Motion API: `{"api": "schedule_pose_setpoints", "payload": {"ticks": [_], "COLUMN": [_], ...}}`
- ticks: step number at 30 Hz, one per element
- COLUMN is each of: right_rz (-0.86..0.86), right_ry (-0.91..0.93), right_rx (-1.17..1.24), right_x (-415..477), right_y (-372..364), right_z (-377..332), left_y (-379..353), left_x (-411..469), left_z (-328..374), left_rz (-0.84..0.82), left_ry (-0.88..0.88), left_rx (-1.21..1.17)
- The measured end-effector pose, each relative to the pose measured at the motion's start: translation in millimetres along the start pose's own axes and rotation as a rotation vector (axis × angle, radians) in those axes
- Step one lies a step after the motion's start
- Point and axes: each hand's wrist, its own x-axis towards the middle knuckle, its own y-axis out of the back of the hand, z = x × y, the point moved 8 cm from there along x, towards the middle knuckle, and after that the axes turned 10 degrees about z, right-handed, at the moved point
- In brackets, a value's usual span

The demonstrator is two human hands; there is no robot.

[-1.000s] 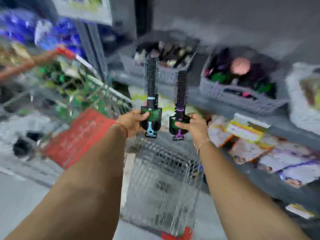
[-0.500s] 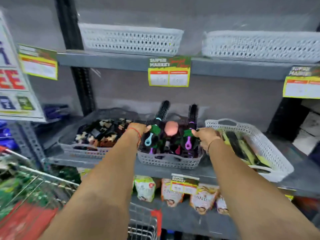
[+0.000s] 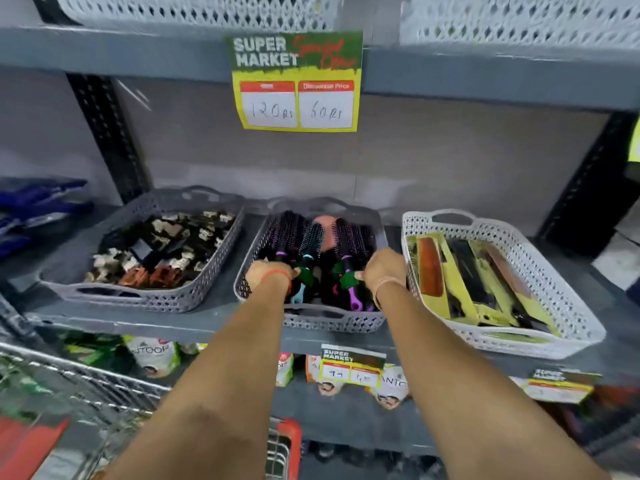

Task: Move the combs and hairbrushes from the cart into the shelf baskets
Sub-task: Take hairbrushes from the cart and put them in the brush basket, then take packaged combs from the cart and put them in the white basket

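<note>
Both my hands reach into the middle grey basket [image 3: 322, 323] on the shelf. My left hand [image 3: 268, 273] grips a round brush with a light-blue handle [image 3: 306, 261], lying among several other round brushes. My right hand [image 3: 382, 268] grips a round brush with a purple handle [image 3: 349, 275] by its green tag. Both brushes lie low in the basket, bristles pointing to the back. A pink brush head [image 3: 325, 225] shows at the basket's far end. The wire cart [image 3: 86, 386] with red trim is at the lower left.
A grey basket of hair clips [image 3: 159, 299] stands to the left, a white basket of packaged combs [image 3: 519, 344] to the right. White baskets [image 3: 194, 8] sit on the shelf above, behind a yellow price sign [image 3: 298, 84]. Packets [image 3: 156, 355] fill the shelf below.
My view swung from the cart up to the shelf. Both hands carried the brushes forward and lowered them from upright down into the middle grey basket.
</note>
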Motion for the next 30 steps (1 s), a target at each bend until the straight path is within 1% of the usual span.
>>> {"api": "schedule_pose_setpoints", "payload": {"ticks": [2,4,5,6,7,8,9,10,12,13,15,17,19,22,26,27,28,29,30], "right_rz": [0.079,0.181,0.191,0.153,0.077,-0.013,-0.124,-0.230,-0.424,-0.523,-0.668,-0.772,-0.871,-0.997,-1.108,-1.120,-1.125,-1.138,-1.146], "right_ry": [0.022,0.086,0.137,0.192,0.229,0.241,0.240,0.231,0.223,0.220,0.187,0.203,0.203,0.153,0.205,0.254,0.360,0.536,0.753], "right_rx": [0.055,0.188,0.295,0.437,0.598,0.740,0.847,0.913,0.927,0.909,0.854,0.696,0.551,0.380,0.103,0.039,-0.039,-0.151,-0.290], "right_x": [-15.1,-34.6,-50.9,-67.8,-88.8,-106.1,-127.5,-149.2,-192.7,-214.0,-243.2,-272.0,-293.3,-313.7,-326.8,-330.1,-333.2,-339.1,-349.6], "right_y": [9.6,24.3,28.2,28.1,23.9,18.6,4.6,-11.8,-56.4,-82.7,-136.1,-199.3,-257.2,-333.9,-426.0,-446.1,-459.6,-476.1,-491.4], "right_z": [-5.9,-26.8,-44.9,-67.2,-92.8,-112.9,-134.4,-153.4,-185.2,-195.3,-197.4,-192.3,-175.8,-145.6,-102.8,-94.1,-89.2,-85.3,-82.3], "left_y": [22.6,58.7,80.0,100.8,127.6,145.3,165.4,188.0,218.5,225.3,220.2,202.0,181.3,149.4,99.3,87.1,78.5,69.7,62.5], "left_x": [-16.1,-32.2,-33.9,-25.3,-18.1,-1.2,19.8,34.9,49.6,46.7,30.8,16.9,9.1,2.3,7.4,8.5,10.6,15.0,20.4], "left_z": [4.4,9.8,2.8,-7.0,-22.3,-38.1,-69.8,-108.7,-194.9,-236.6,-299.8,-363.3,-423.0,-500.8,-579.9,-592.8,-601.8,-612.2,-621.5], "left_rz": [0.037,0.134,0.154,0.152,0.164,0.132,0.130,0.169,0.211,0.210,0.173,0.086,0.080,0.151,0.334,0.371,0.398,0.403,0.391], "left_ry": [-0.083,-0.183,-0.197,-0.214,-0.223,-0.205,-0.155,-0.084,0.074,0.158,0.304,0.441,0.573,0.750,0.939,0.978,0.989,0.985,0.978], "left_rx": [-0.018,-0.071,-0.102,-0.169,-0.279,-0.399,-0.494,-0.551,-0.658,-0.683,-0.689,-0.723,-0.762,-0.772,-0.732,-0.701,-0.658,-0.590,-0.511]}}
